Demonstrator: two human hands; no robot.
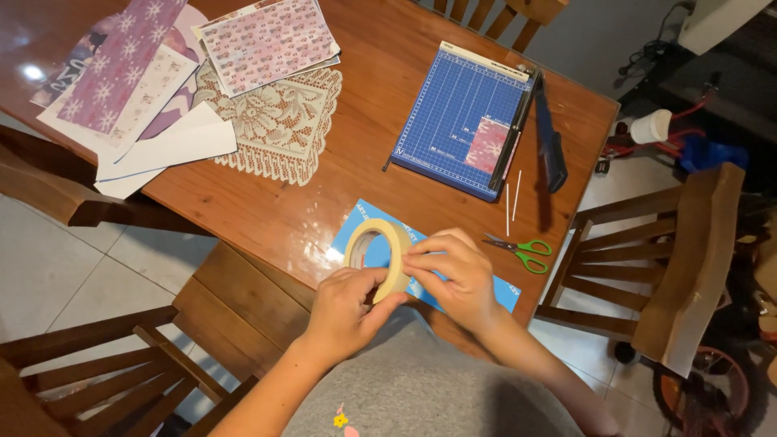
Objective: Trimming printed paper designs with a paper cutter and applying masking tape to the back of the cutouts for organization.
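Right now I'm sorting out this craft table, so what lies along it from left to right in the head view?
Patterned papers → lace doily → tape roll, held by the left hand and right hand → blue paper trimmer → green-handled scissors.

tape roll (379,257) | both hands grip it | above blue sheet (356,222)

A tape roll (379,257) is held between the left hand (346,311) and right hand (453,275), above a paper sheet (502,293) at the table's (267,218) near edge. Scissors (522,249) lie right; a paper cutter (465,121) lies behind; a doily (275,121) and patterned papers (162,73) are left.
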